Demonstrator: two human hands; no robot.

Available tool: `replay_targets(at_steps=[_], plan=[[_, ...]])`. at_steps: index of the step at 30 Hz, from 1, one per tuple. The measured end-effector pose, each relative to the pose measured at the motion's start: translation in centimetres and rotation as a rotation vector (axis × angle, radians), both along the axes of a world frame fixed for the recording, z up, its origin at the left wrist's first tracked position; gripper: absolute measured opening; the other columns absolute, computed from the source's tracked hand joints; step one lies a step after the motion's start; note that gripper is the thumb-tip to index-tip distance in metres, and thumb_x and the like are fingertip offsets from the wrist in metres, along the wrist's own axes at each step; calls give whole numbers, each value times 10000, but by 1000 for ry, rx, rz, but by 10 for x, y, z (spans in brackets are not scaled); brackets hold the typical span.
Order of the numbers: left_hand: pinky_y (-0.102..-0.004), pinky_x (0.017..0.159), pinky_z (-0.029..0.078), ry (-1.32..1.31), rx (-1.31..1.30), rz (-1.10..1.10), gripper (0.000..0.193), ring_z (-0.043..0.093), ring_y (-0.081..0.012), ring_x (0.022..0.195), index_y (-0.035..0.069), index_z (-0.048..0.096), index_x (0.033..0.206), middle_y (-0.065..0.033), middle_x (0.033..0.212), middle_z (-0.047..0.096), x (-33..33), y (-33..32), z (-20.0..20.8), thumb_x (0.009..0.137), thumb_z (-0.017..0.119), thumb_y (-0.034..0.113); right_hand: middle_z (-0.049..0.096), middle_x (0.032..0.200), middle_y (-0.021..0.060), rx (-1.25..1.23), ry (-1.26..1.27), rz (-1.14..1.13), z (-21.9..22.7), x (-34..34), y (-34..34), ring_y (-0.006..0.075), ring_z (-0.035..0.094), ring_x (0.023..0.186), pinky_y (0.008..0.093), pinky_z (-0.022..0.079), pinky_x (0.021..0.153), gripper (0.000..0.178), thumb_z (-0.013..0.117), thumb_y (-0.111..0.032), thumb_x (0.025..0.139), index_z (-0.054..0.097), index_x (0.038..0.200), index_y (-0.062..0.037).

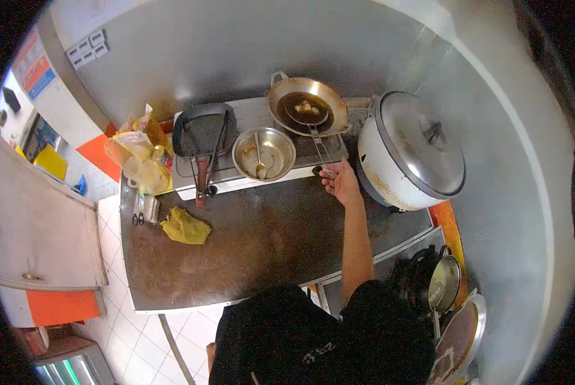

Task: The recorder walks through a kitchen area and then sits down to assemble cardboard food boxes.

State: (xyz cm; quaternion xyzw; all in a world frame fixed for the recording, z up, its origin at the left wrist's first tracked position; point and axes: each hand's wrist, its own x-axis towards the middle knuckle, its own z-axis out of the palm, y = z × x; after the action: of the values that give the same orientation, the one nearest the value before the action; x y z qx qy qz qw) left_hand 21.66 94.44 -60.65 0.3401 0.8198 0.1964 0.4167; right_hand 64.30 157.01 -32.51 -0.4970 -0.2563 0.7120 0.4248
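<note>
My right hand reaches to the front of the stove, fingers curled round the end of a long wire handle. The handle belongs to a skimmer, whose bowl sits in a wok of dark oil. A few pale pieces of food lie in the skimmer. Close to those fingers is a black stove knob. Left of the wok stands a steel bowl with a spoon in it. Only a sliver of my left hand shows beside my black shirt, low down; its fingers are hidden.
A large lidded pot stands right of the stove. A square dark pan occupies the left burner. On the metal counter lie a yellow cloth and scissors. Bags and jugs crowd the left corner; pans sit lower right.
</note>
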Motion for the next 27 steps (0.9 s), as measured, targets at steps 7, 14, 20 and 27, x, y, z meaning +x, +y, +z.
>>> replay_targets(at_steps=[7,14,20,27], plan=[[-370,624,477,6,-51,-251,316,622,-245,672,-43,668,858,-161,700,666,-32,50,38,850,612,268,554,584,24,-165,106,-232,-86,-38,-56,140,554,515,275,421,431,465,432,-461,974,614,806,-68],[-377,644,484,-4,-127,-457,305,635,-272,694,-30,670,841,-173,716,669,-23,78,54,847,611,270,622,699,-2,-67,-181,547,-126,-119,-154,67,537,540,225,441,469,298,630,-337,912,661,850,-47],[-432,778,498,166,367,-516,260,633,-393,918,-15,575,979,-233,957,650,18,235,191,846,670,188,650,851,15,-248,8,588,-105,-152,-209,98,600,698,230,495,594,354,571,-398,949,629,1048,-63],[-449,993,394,13,728,-650,458,496,-383,1180,-22,472,1257,-229,1306,493,99,333,282,871,608,183,550,1265,150,-167,444,248,-67,-181,-235,240,568,1087,423,490,894,680,299,-565,988,417,1345,1]])
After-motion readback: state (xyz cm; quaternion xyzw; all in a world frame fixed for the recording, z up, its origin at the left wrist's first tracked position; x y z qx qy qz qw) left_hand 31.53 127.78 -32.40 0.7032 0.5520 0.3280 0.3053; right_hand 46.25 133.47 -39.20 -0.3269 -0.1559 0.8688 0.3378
